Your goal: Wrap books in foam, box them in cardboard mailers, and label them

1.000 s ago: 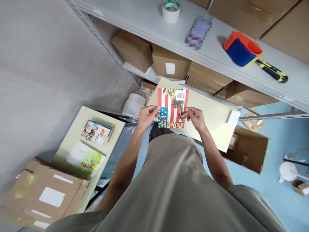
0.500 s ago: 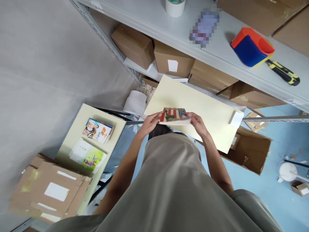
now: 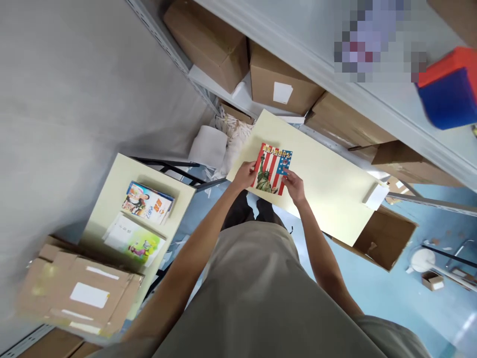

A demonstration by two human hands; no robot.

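Observation:
A thin book with red and white stripes and a green statue on its cover lies face up on the near left part of a pale yellow table. My left hand grips the book's left edge. My right hand holds its lower right corner. Both forearms reach forward over my grey shirt.
A second pale table at the left carries two picture books. Taped cardboard boxes lie at lower left. Metal shelving with cardboard boxes rises behind; a blue and orange object sits on it. An open carton stands on the blue floor.
The book was flipped over from its back cover with the barcode to its front cover and brought down onto the yellow table. The camera view shifted closer to the shelving.

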